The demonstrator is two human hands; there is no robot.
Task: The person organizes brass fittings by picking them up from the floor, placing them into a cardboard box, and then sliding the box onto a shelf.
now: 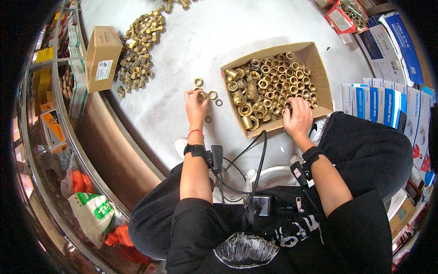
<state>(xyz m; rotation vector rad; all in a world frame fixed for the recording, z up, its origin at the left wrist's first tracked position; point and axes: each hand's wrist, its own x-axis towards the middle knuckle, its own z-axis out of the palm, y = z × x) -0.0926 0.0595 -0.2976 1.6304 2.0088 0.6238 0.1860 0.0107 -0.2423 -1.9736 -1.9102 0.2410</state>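
An open cardboard box (321, 82) on the floor holds many brass fittings; on its right they stand in close rows with their openings up, on its left larger ones lie jumbled. My right hand (298, 116) rests over the box's near edge, its fingers at the brass fittings; whether they grip one is hidden. Left of the box, my left hand (196, 106) has its fingertips on a brass fitting (202, 96). Beside it lie a brass nut (213, 95) and a dark ring washer (219, 102). Another brass nut (198, 81) is farther off, and a second ring washer (208, 119) lies by my wrist.
A heap of brass fittings (137, 68) spreads on the pale floor beside a closed carton (102, 61). Glass-fronted shelving (68, 113) runs down the left. Blue and white boxes (376, 102) stand at the right. Black cables (263, 154) hang between my arms.
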